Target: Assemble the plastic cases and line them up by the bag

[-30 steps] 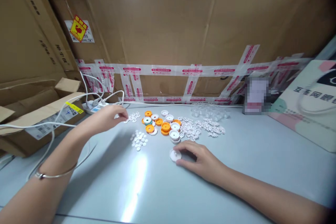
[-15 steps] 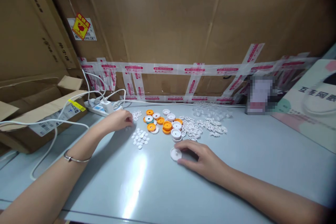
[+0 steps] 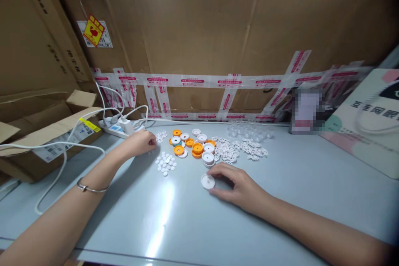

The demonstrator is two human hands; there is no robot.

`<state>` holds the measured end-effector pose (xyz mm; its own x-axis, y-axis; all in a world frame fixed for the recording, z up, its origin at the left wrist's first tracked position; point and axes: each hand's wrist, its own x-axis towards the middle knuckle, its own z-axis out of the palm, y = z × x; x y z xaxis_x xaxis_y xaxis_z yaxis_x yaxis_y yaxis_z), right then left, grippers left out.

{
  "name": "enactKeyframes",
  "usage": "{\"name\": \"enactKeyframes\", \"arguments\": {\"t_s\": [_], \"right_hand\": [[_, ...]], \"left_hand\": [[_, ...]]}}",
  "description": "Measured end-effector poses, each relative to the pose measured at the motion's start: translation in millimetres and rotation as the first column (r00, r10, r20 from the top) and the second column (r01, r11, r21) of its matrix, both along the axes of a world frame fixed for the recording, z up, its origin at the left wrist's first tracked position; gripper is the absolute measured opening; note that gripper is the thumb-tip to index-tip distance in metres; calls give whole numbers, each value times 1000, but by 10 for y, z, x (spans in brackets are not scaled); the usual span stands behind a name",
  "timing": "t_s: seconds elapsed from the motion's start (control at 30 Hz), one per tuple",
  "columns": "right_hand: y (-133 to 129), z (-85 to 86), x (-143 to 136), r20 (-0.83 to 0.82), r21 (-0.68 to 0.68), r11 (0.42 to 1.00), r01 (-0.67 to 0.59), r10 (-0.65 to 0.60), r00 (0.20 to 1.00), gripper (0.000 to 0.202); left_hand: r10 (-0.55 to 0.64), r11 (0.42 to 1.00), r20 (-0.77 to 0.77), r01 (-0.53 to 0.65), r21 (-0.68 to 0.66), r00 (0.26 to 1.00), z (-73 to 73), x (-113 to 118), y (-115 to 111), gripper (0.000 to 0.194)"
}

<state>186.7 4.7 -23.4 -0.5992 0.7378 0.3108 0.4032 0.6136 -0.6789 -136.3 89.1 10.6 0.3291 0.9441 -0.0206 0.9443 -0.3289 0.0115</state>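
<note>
My right hand [image 3: 232, 183] grips a round white plastic disc [image 3: 207, 181] by its edge, thumb at the front and fingers behind. My left hand [image 3: 144, 142] is closed, its fingertips down at the tabletop beside a small group of white pieces [image 3: 161, 136]; what the fingers pinch, if anything, is hidden. Small white round caps [image 3: 166, 163] are spread between the hands. Behind the held disc stand orange round cases [image 3: 197, 148] and white round cases [image 3: 208, 157], some stacked. To their right lies a pile of white openwork pieces [image 3: 227, 149].
Clear plastic parts [image 3: 249, 130] lie at the back. A white power strip [image 3: 120, 128] with cables sits behind my left hand, near an open cardboard box [image 3: 46, 141]. A large taped carton [image 3: 193, 41] walls the back. A pixelated object [image 3: 306, 112] and a printed box [image 3: 368, 124] stand right.
The view has shifted very slightly. Both hands stay almost where they were, the right hand still on the white disc and the left still closed at the table.
</note>
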Motion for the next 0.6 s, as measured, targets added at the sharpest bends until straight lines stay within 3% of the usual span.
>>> {"name": "enactKeyframes", "arguments": {"t_s": [0.43,0.6], "right_hand": [[-8,-11,-48,2,8,999,32,-32,999,19],[2,-11,-52,1,21,999,33,-33,999,18]], "left_hand": [[-17,998,-13,18,53,1000,-24,7,-36,18],[-80,991,25,77,105,996,63,80,-97,15]]}}
